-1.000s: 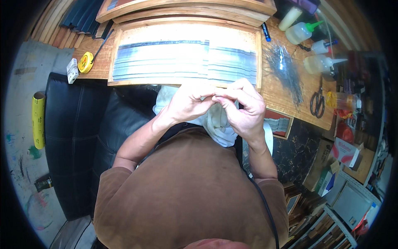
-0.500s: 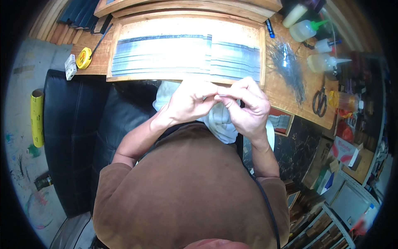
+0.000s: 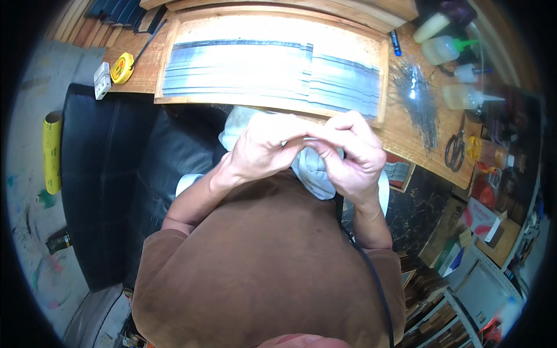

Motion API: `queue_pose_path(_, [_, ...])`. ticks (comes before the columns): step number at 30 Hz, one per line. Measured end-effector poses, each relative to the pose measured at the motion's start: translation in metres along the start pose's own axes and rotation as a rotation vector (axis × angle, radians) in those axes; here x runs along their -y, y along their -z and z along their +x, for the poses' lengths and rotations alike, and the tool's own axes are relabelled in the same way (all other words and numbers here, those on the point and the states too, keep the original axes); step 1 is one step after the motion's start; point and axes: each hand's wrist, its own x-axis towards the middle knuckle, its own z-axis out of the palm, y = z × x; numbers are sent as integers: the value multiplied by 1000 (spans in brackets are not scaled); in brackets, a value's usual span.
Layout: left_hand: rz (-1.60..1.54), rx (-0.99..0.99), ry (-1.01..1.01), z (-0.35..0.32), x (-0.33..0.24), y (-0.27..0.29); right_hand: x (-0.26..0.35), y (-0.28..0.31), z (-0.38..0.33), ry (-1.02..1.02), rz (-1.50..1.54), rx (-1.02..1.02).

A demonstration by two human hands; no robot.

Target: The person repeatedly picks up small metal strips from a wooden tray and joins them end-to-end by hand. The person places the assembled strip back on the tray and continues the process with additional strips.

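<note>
My left hand (image 3: 264,148) and my right hand (image 3: 348,153) meet in front of my chest, fingertips pinched together on a small thin metal piece (image 3: 306,139) that is mostly hidden by the fingers. Under both hands lies a white cloth (image 3: 313,171) on my lap. Just beyond the hands sits a shallow wooden tray (image 3: 174,58) holding rows of thin grey metal strips (image 3: 261,69), laid side by side.
A wooden bench (image 3: 406,133) carries a pile of thin dark wires (image 3: 415,93), scissors (image 3: 454,148), squeeze bottles (image 3: 444,49) and a blue pen (image 3: 395,42). A yellow tape measure (image 3: 122,68) lies at the left. A black seat (image 3: 104,174) and yellow roll (image 3: 52,152) lie left.
The hands stay pinched together at the same spot; the fingers shift slightly. The view has tilted a little, so the tray sits higher in the picture.
</note>
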Motion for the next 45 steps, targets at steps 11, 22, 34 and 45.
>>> queue_pose_path(11, [-80, 139, 77, 23, 14, -13, -13, 20, 4, -129, 34, -25])
queue_pose_path(22, [-132, 121, 111, 19, 17, -11, -17, 17, 2, -50, 8, -2])
queue_pose_path(34, [10, 67, 50, 15, 10, -12, -13, 12, 2, -40, -65, -42])
queue_pose_path(45, [0, -10, 371, -61, 1, 5, -25, -24, -29, -209, 216, 162])
